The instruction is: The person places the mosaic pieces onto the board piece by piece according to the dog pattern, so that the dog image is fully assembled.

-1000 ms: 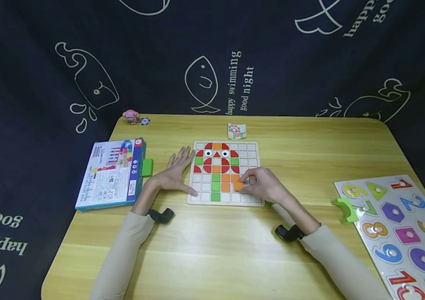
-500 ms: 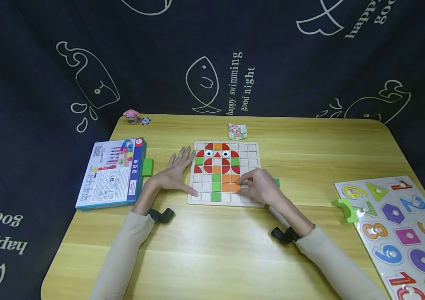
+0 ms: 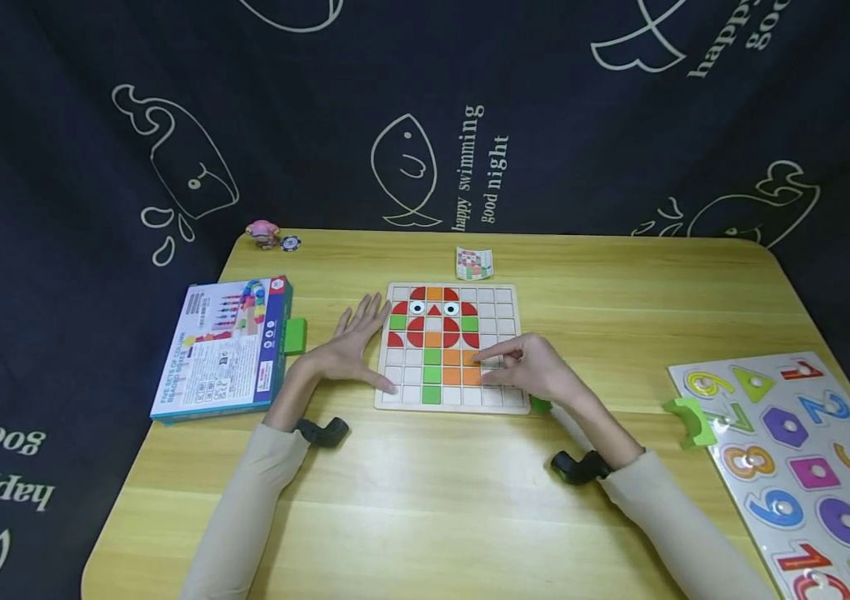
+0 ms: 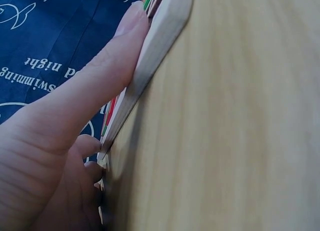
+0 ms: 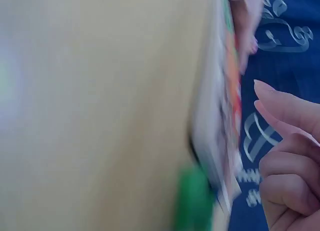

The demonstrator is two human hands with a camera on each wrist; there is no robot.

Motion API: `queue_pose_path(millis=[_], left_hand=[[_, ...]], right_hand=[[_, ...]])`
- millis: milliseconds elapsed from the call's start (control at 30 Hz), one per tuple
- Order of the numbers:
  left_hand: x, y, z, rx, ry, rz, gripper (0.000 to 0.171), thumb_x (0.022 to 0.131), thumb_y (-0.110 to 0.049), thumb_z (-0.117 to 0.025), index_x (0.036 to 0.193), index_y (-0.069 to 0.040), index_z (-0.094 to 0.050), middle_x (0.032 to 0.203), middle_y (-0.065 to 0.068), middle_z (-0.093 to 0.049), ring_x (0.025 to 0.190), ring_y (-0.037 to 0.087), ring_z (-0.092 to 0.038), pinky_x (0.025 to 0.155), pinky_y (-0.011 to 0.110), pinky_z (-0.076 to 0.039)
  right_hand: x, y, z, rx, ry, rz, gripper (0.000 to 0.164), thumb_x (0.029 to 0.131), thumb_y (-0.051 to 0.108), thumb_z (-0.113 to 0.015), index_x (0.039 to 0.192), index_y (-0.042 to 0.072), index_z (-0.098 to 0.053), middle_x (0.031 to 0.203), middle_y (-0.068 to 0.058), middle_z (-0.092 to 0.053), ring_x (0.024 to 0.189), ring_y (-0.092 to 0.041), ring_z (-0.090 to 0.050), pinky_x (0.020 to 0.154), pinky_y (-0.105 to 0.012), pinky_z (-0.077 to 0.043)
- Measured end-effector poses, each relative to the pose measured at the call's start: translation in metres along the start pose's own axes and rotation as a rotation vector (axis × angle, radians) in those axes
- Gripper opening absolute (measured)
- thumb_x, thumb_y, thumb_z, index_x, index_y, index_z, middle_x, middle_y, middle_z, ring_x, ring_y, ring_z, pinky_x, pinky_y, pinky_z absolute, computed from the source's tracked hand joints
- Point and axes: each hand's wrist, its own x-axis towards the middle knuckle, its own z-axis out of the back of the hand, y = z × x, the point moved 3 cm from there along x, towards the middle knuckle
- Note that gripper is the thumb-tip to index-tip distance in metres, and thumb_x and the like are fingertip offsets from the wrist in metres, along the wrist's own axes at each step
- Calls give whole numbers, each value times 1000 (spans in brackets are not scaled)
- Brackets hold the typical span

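Observation:
A square-grid wooden board (image 3: 410, 375) lies mid-table, with red, orange, green and eye-patterned tiles set in part of its squares. My left hand (image 3: 342, 354) spreads its fingers along the board's left side; in the left wrist view its thumb (image 4: 105, 73) rests at the board's edge. Over the lower right part is my right hand (image 3: 533, 367), thumb and index finger stretched out and parted, beside an orange tile (image 3: 472, 377) lying in its square. Nothing shows between these fingertips in the right wrist view, where the other fingers (image 5: 287, 186) are curled.
A small picture card (image 3: 474, 263) lies behind the board. Left are a flat box (image 3: 222, 346) and a green block (image 3: 295, 336). Another green piece (image 3: 540, 405) shows partly beneath my right wrist. A number puzzle (image 3: 755, 417) and a green arch block (image 3: 691, 420) are at right.
My right hand has set the orange tile it pinched into a square, let go, and drawn slightly right with its fingers parted. The left hand stays where it was.

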Motion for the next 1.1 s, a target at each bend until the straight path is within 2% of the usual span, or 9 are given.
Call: queue_pose_path(millis=[200,333,500,700,900,1100], left_hand=[[0,0,0,7,-2,2,139,60,-64,-82,156,-18,7,162,10,21,149,30,22,121,56,13],[0,1,0,3,1,1,139,60,-64,-82,156,-18,8,162,10,21,149,30,22,120,56,13],[-2,2,-1,5,-5,5,139,60,-65,-81,156,-18,7,162,10,21,149,30,22,120,56,12],[-2,2,-1,5,-9,5,139,60,-63,-82,156,-17,7,162,11,20,149,31,22,120,57,12],[-2,-1,-1,1,-9,6,138,60,-62,-82,156,-17,7,162,11,21,149,30,22,120,56,13],[-1,0,0,9,-6,1,138,61,-62,-82,156,-17,7,162,10,21,149,30,22,121,55,13]], right_hand=[[-17,-23,45,-80,-97,-81,30,84,22,-75,113,15,-72,58,2,-38,51,-12,-32,44,-22,-27],[-26,-41,63,-114,-92,-141,31,84,21,-75,113,14,-71,59,2,-39,54,-14,-35,49,-24,-29],[-25,-49,61,-97,-39,-155,28,83,16,-75,110,12,-72,60,1,-39,55,-14,-35,50,-23,-28],[-15,-45,46,-100,-55,-139,23,83,20,-75,105,13,-73,60,1,-38,55,-15,-34,51,-23,-27],[-8,-48,40,-50,-54,-210,21,85,26,-73,102,14,-72,63,2,-40,58,-17,-36,55,-25,-30],[-7,-58,48,38,-47,-286,27,83,30,-76,104,14,-73,62,5,-42,59,-15,-37,54,-26,-31]])
